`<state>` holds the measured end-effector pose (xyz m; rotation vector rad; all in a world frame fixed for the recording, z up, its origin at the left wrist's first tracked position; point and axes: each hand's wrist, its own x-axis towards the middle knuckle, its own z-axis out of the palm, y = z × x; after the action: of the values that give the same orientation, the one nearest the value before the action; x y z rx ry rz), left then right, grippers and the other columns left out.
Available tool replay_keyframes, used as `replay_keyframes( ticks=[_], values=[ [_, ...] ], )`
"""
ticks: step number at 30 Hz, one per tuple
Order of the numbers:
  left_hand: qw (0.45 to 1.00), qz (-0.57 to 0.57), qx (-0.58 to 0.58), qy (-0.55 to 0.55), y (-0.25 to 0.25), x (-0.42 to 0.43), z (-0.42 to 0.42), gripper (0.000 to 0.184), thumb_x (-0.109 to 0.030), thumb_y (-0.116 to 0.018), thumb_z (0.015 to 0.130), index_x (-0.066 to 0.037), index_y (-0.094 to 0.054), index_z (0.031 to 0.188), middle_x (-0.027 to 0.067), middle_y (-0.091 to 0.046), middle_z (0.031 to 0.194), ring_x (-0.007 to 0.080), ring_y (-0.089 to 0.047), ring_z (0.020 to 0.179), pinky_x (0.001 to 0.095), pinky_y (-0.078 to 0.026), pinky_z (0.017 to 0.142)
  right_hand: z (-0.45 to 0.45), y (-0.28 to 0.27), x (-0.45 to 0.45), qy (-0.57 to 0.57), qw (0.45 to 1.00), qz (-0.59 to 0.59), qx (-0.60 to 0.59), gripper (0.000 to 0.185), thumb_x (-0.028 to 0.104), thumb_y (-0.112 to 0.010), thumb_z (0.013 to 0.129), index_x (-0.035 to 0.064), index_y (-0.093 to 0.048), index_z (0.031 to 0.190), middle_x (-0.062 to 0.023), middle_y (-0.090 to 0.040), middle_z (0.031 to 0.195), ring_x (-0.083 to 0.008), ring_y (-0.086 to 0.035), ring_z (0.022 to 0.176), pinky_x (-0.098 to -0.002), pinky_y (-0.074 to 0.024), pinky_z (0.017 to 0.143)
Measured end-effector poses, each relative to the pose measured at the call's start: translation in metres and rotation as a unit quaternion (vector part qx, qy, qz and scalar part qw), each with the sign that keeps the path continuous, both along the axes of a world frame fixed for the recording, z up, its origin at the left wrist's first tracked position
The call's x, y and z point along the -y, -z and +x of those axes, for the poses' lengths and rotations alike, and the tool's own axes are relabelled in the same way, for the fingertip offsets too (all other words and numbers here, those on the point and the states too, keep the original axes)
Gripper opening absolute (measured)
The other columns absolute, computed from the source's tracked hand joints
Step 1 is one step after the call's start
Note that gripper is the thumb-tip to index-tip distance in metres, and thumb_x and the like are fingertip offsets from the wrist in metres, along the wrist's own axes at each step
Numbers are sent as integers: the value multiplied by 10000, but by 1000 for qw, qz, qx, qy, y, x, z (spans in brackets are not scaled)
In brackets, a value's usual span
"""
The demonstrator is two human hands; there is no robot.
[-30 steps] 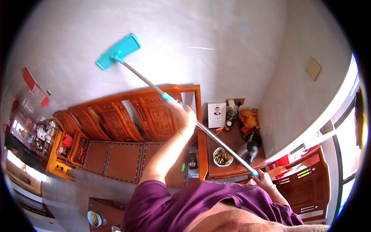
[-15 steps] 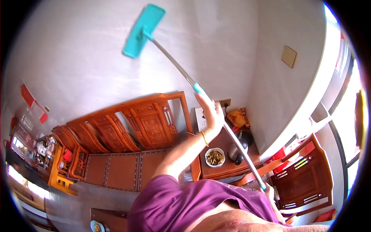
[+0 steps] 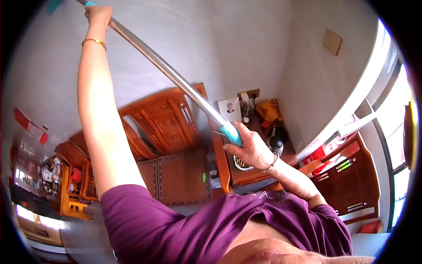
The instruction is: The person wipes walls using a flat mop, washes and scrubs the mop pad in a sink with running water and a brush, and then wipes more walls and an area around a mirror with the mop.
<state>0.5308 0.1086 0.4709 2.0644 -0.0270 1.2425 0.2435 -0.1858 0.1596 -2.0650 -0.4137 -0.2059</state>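
A flat mop with a long metal pole (image 3: 169, 70) slants from the upper left down to the middle of the head view. High at the upper left, my left hand (image 3: 98, 16) is closed around the pole near a teal collar, the arm stretched out. My right hand (image 3: 251, 148) grips the teal end (image 3: 231, 133) of the pole, its thumb below. Only a blurred part of the teal mop head (image 3: 53, 6) shows at the top left edge, against the pale wall (image 3: 246, 39).
Below the pole stands a carved wooden bench (image 3: 160, 123). A side table (image 3: 241, 177) holds a bowl (image 3: 241, 163) partly behind my right hand, a kettle (image 3: 276, 143) and an orange bag (image 3: 269, 111). A wooden chair (image 3: 343, 189) is at the right.
The mop has moved up and to the left, its head now almost out of view. My left arm has stretched out; my right hand has risen from the lower right to the middle.
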Motion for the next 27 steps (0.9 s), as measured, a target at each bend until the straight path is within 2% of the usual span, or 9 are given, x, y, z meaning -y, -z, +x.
replay_keyframes(
  ticks=[3,5,8,12,16,19,23,25,27],
  values=[
    [989,-73,-70,110,55,40,-7,664,-4,-558,726,91,-160,1249,235,-325,1177,365,-506,1023,383,-485,858,-6,47,31,81,996,-19,11,476,208,-700,733,30,-502,1128,-212,-612,811,-364,-620,780,-397,-485,659],
    [987,-32,121,100,139,97,-17,731,78,-484,656,111,-133,1297,251,-297,1207,399,-364,1176,424,-270,1055,-23,78,73,155,980,-72,-105,399,190,-678,742,26,-541,1079,-214,-618,821,-364,-621,808,-392,-485,679],
    [965,-132,52,220,257,192,-61,853,86,-446,734,60,109,1381,302,97,1442,372,71,1366,400,10,1115,-79,164,145,233,967,-58,-86,265,135,-650,688,10,-574,909,-142,-590,698,-259,-591,643,-373,-466,621],
    [961,-97,7,258,404,314,-145,809,84,-418,783,48,123,1384,289,117,1441,411,35,1359,419,-58,1110,-213,284,247,314,897,-182,-252,145,154,-610,690,24,-606,756,-201,-601,709,-372,-598,658,-440,-453,587],
    [879,-196,-174,398,504,396,-225,933,66,-496,700,-6,117,1399,260,13,1445,382,-347,1234,359,-464,873,-365,322,286,400,820,-214,-348,168,109,-649,634,15,-603,766,-187,-613,717,-368,-605,674,-420,-479,624],
    [928,-123,-147,318,510,432,-259,971,45,-510,663,12,136,1387,290,-76,1408,408,-350,1198,410,-337,1005,-398,263,278,464,788,-191,-358,169,75,-644,624,22,-598,778,-160,-603,684,-342,-602,650,-396,-488,628],
    [816,-280,-277,423,492,434,-261,1010,100,-484,633,-23,171,1393,258,-52,1437,356,-244,1303,364,-218,1078,-423,287,301,508,774,-169,-339,333,116,-651,613,48,-646,939,-206,-625,745,-352,-626,681,-416,-490,643],
    [866,-243,-188,394,505,427,-256,1038,119,-474,629,-83,187,1403,230,-19,1456,354,-296,1275,345,-325,1016,-452,351,320,520,829,9,-204,327,141,-638,647,63,-634,965,-216,-625,773,-383,-619,725,-428,-488,647],
    [827,-303,-209,424,494,398,-250,1051,123,-467,642,-162,188,1412,254,-100,1425,357,-381,1206,338,-456,867,-428,335,304,525,811,-72,-249,305,147,-638,654,58,-629,947,-216,-622,769,-386,-616,723,-431,-487,645]
  ],
)
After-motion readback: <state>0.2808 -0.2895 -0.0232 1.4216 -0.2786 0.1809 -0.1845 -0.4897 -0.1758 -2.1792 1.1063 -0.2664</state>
